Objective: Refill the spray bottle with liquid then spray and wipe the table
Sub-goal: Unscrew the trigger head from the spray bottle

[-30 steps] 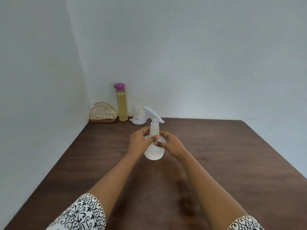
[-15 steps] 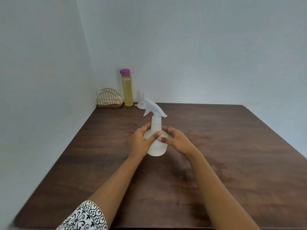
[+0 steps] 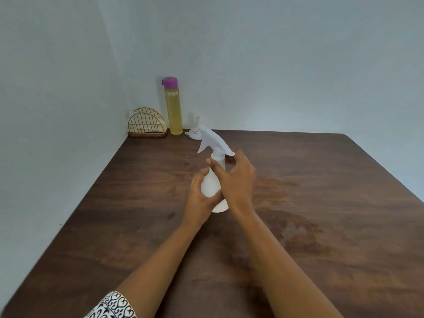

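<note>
Opening step: left hand (image 3: 202, 198) clamps the sprayer (image 3: 212, 187) body, right hand (image 3: 236, 180) fingers pinch its collar; next, unscrew.

The right hand (image 3: 237, 180) left the body of the spray bottle (image 3: 212, 187) and climbed toward twelve o'clock to its neck, under the trigger head, while the left hand (image 3: 202, 198) wrapped the body lower.

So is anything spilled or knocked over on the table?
No, nothing is spilled or tipped. The spray bottle stands upright between the left hand and right hand. The yellow bottle, funnel and napkin holder sit neatly in the corner. The table only shows faint pale smudges.
</note>
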The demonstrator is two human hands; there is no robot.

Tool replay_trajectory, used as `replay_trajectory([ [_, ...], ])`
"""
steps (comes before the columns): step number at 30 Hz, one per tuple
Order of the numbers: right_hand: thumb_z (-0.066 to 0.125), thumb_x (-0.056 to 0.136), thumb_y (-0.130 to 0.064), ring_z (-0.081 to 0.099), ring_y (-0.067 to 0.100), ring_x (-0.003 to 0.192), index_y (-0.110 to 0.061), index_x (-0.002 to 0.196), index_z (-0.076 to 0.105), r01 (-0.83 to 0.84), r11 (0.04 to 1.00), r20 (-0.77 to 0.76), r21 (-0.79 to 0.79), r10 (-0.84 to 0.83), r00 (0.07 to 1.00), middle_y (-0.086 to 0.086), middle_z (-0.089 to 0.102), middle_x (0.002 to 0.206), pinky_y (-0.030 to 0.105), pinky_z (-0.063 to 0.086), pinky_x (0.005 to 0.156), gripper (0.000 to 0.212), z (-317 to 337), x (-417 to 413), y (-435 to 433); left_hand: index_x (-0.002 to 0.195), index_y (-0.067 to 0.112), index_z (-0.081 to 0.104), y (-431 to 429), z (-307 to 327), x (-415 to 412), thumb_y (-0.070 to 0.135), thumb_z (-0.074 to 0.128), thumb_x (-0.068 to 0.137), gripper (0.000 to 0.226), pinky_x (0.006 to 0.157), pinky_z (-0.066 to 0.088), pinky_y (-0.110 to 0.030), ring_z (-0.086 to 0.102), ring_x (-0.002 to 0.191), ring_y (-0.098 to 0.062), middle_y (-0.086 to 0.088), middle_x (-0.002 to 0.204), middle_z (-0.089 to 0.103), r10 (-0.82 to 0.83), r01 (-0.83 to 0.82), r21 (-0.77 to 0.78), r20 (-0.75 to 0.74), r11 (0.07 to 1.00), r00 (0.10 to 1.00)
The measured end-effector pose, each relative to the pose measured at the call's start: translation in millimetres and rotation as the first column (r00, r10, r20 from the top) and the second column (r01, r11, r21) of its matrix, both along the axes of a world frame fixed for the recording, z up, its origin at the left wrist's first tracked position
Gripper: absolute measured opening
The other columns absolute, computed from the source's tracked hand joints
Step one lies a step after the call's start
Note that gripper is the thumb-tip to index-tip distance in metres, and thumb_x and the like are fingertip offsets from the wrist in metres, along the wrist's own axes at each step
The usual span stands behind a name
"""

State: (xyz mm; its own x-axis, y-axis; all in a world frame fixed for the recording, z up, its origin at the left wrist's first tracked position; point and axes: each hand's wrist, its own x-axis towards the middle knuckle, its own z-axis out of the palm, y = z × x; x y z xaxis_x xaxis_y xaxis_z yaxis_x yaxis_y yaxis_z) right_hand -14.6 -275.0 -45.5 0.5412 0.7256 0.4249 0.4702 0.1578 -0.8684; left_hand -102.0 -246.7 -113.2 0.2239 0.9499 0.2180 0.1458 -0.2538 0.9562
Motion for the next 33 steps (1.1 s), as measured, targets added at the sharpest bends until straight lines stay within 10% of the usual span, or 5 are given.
replay_trajectory([
  [9,0.079,0.073,-0.03,0.066,0.003,0.085,-0.016,0.101,0.07,-0.247,0.968,-0.004,0.039,0.248,0.969,-0.011,0.07,0.089,0.019,0.054,0.075,0.032,-0.5,25.1,8.8,0.128,0.021,0.051,5.1,-2.7,-4.8,0.061,0.073,0.063,0.079,0.097,0.049,-0.043,0.056,0.116,-0.015,0.003,0.125,0.059,0.017,-0.015,0.026,-0.073,1.0,0.997],
  [16,0.061,0.088,-0.013,0.066,0.013,0.105,-0.02,0.116,0.06,-0.761,0.64,-0.299,-0.108,0.709,0.639,-0.001,0.069,0.113,0.023,0.053,0.084,0.029,17.3,63.3,11.3,0.12,0.036,0.048,2.7,6.1,-5.5,0.059,0.07,0.061,0.067,0.092,0.053,-0.036,0.056,0.109,-0.01,0.008,0.118,0.059,-0.035,0.038,0.032,-0.072,0.999,0.997],
  [22,0.084,0.065,-0.035,0.064,0.005,0.097,-0.024,0.1,0.05,-0.304,0.951,-0.222,-0.048,0.287,0.932,-0.009,0.064,0.102,0.02,0.054,0.079,0.05,-0.9,26.9,1.8,0.127,0.032,0.051,4.9,1.9,-4.3,0.055,0.074,0.063,0.072,0.097,0.05,-0.04,0.057,0.115,-0.011,0.007,0.124,0.06,-0.038,0.038,0.008,-0.04,0.999,0.998],
  [26,0.082,0.067,-0.037,0.063,0.004,0.087,-0.018,0.09,0.055,-0.172,0.985,-0.129,-0.017,0.168,0.977,-0.011,0.064,0.088,0.014,0.052,0.068,0.04,3.7,16.0,5.6,0.135,0.02,0.048,6.7,-1.1,-5.4,0.06,0.075,0.061,0.088,0.098,0.049,-0.044,0.057,0.117,-0.015,0.002,0.127,0.06,-0.033,0.032,-0.021,-0.057,0.999,0.998],
  [33,0.056,0.09,-0.024,0.066,0.016,0.101,-0.015,0.111,0.066,-0.735,0.674,-0.343,-0.082,0.673,0.655,0.001,0.07,0.106,0.031,0.054,0.09,0.025,10.6,62.4,8.1,0.125,0.033,0.049,2.2,6.8,-5.9,0.059,0.071,0.06,0.074,0.092,0.052,-0.038,0.056,0.109,-0.011,0.006,0.12,0.059,-0.049,0.049,-0.006,-0.085,0.999,0.995],
])
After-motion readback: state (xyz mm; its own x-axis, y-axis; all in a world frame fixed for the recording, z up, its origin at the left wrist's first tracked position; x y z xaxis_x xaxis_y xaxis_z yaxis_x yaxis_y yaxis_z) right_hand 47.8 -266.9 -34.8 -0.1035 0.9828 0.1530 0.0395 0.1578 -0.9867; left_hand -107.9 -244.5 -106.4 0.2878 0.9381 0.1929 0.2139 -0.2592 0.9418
